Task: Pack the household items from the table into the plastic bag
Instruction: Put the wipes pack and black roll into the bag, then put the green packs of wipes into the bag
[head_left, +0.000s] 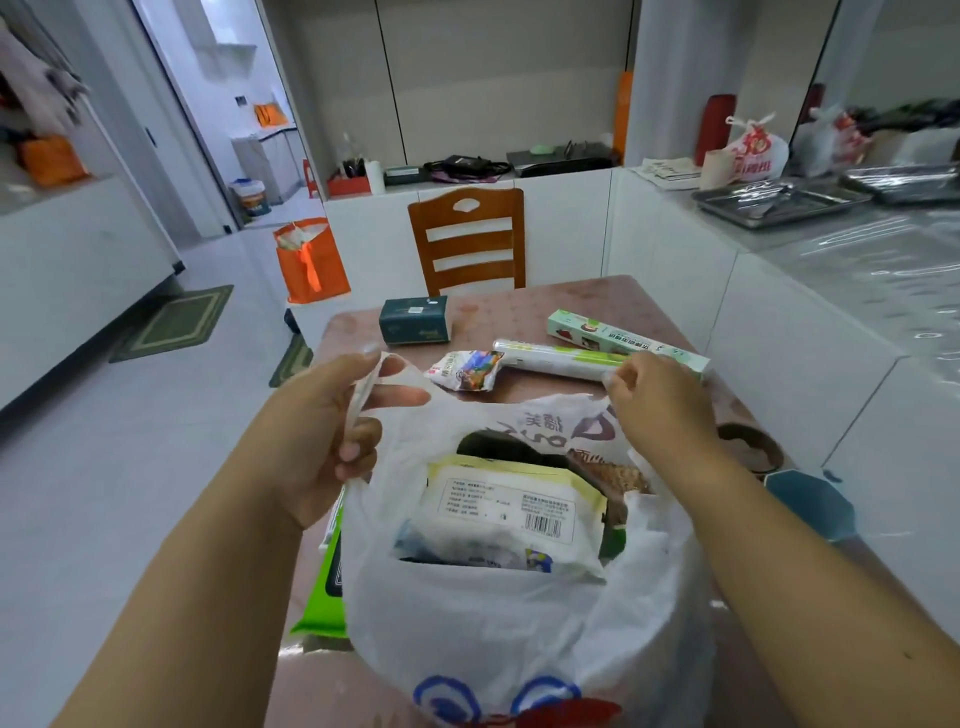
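While the left hand (332, 431) grips a handle to keep the plastic bag (498, 623) open (already half full), the right hand (660, 400), fingers curled, pinches the roll (558, 359) at centre frame.

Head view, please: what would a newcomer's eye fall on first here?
The white plastic bag fills the near middle, a wipes pack showing in its mouth. The left hand grips one handle; the right hand reaches a roll behind the bag.
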